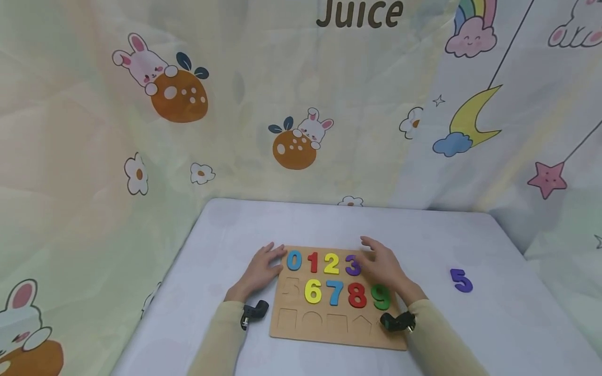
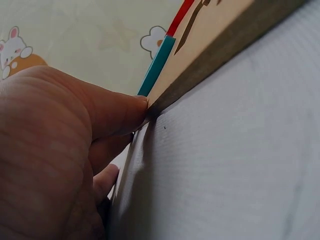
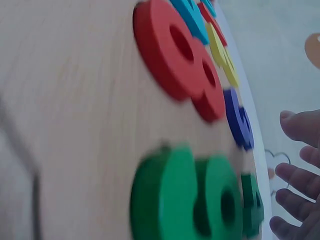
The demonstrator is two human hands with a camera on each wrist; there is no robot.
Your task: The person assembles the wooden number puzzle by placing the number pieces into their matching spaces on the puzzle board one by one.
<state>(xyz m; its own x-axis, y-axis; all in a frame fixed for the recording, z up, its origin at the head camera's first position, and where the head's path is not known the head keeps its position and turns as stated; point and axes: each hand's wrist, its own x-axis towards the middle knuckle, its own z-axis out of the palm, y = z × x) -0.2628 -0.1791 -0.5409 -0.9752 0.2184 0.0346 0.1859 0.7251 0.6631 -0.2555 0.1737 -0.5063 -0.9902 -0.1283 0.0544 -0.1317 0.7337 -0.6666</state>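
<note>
A wooden number puzzle board [image 1: 324, 337] lies flat on the table, with coloured digits in its upper two rows. My left hand [image 1: 258, 269] touches the board's upper left edge, its thumb [image 2: 120, 110] close by the blue 0 [image 2: 157, 65]. Over the upper right part, my right hand [image 1: 383, 263] hovers with fingers spread, overlapping the purple 3 [image 1: 356, 270] in the head view. It hides the green 4 [image 3: 252, 212] there, which the right wrist view shows beyond the green 9 [image 3: 175, 190]. A purple 5 [image 1: 463, 283] lies off the board, to the right.
The table [image 1: 508, 324] has a white cover and rounded far corners. A printed cloth backdrop [image 1: 244, 68] hangs behind it. On the board, a 5-shaped outline [image 1: 291, 285] shows left of the yellow 6 [image 1: 308, 298], and shape outlines run along the bottom row.
</note>
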